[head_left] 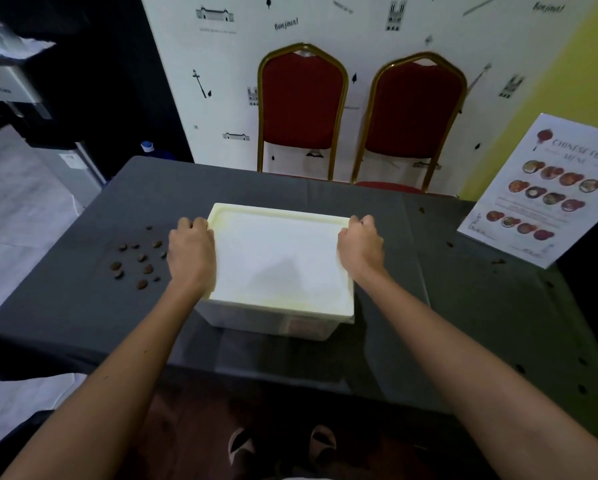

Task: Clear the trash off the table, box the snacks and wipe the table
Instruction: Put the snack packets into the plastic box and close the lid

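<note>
A translucent plastic box point(273, 320) stands in the middle of the dark grey table point(82, 306), covered by a white lid point(280, 258). My left hand point(191, 249) grips the lid's left edge and my right hand point(359, 245) grips its right edge, fingers curled over the rim. What the box holds is hidden, apart from a dim reddish shape behind its front wall. Several small brown crumbs or shells point(138, 259) lie scattered on the cloth left of the box. A few more brown bits point(498, 261) lie to the right.
A menu card point(547, 188) with food pictures leans at the table's right side. Two red chairs with gold frames point(301, 109) point(415, 123) stand behind the far edge against a white patterned wall. My feet point(280, 445) show below the near edge.
</note>
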### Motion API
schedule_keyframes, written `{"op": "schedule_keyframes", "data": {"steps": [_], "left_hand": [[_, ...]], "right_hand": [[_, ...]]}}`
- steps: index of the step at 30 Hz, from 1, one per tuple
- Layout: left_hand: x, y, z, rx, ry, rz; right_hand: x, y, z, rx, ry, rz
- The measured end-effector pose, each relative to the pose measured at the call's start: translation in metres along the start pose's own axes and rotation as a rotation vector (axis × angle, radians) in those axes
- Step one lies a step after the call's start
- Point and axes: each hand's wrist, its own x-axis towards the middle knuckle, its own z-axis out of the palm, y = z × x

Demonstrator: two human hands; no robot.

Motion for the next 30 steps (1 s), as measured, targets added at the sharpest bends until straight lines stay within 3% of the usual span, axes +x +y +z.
{"op": "schedule_keyframes", "data": {"steps": [13, 19, 23, 26, 30], "left_hand": [[-0.004, 0.0, -0.001, -0.082, -0.149, -0.053], [-0.006, 0.0, -0.003, -0.069, -0.161, -0.075], [-0.01, 0.019, 0.01, 0.099, -0.138, 0.128], [0.001, 0.052, 0.027, 0.062, -0.248, 0.313], [0.015, 0.062, 0.039, 0.034, -0.351, 0.472]], "right_hand": [[-0.011, -0.002, 0.007, -0.068, 0.042, -0.002], [-0.009, -0.008, 0.006, -0.164, -0.052, -0.028], [-0.003, -0.022, 0.007, -0.489, -0.108, -0.277], [0.0, -0.042, 0.016, -0.416, -0.173, -0.435], [0.0, -0.042, 0.027, -0.331, -0.21, -0.469]]}}
